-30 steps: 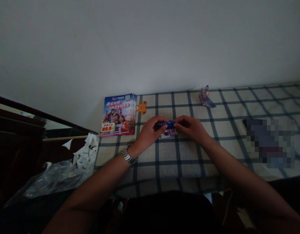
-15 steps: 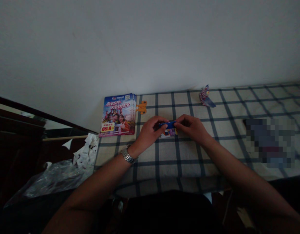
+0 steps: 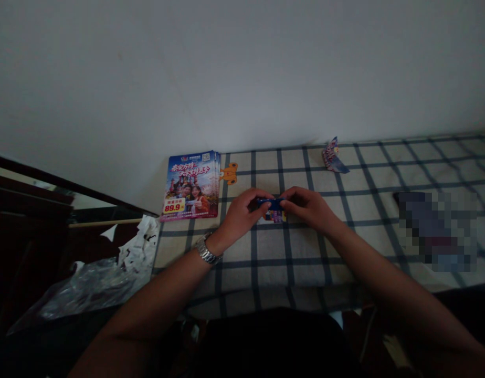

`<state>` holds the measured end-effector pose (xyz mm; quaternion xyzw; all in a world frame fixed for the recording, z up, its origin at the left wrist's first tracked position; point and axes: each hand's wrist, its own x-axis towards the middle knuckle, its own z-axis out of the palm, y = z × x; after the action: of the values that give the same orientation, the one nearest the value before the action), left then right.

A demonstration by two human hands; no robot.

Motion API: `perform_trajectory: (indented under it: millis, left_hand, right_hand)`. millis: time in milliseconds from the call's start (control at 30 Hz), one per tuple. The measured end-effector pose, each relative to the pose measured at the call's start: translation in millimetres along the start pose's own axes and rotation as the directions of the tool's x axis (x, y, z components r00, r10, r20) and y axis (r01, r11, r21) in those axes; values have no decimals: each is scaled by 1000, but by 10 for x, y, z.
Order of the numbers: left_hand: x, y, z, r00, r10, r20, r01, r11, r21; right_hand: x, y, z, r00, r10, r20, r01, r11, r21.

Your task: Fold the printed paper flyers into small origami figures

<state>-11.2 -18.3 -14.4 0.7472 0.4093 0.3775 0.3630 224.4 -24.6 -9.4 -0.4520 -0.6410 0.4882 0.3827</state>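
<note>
A: Item in hand?
B: Paper (image 3: 277, 215), one piece, printed, apparently part-folded along a blue edge; placed right of the leaflet stack (image 3: 191, 184), level with its lower part.
A: How held?
B: Pinched at both ends, left end by the left hand (image 3: 243, 210), right end by the right hand (image 3: 311, 208); thumbs and fingers closed together, little gap shown.
A: Handling advised?
B: Edge best kept straight, crease pressed evenly from the middle outward, lest it be skewed.
A: Also listed?
B: Bear picture (image 3: 229, 173), just right of the leaflet stack; bent leaflet (image 3: 332, 158), stood well to its right.
</note>
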Motion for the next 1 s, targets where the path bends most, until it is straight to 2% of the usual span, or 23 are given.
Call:
perform_trajectory:
  millis: [167,400,767,1000]
  left_hand:
    - [-7,1,8,1000,-15,26,16,998,-53]
    - [14,-60,15,997,-73,-25,61,948,-313]
    - [34,29,-15,990,-124,-64,103,959,-263]
    - [33,49,-9,986,-150,-75,121,947,-298]
  right_hand:
    - [-1,-13,-3,1000,-19,-21,18,999,-50]
    - [1,-6,-23,989,-31,-143,20,997,-75]
    - [11,3,-23,987,-38,-153,24,995,-93]
    - [5,-5,-23,986,-44,-158,26,994,-111]
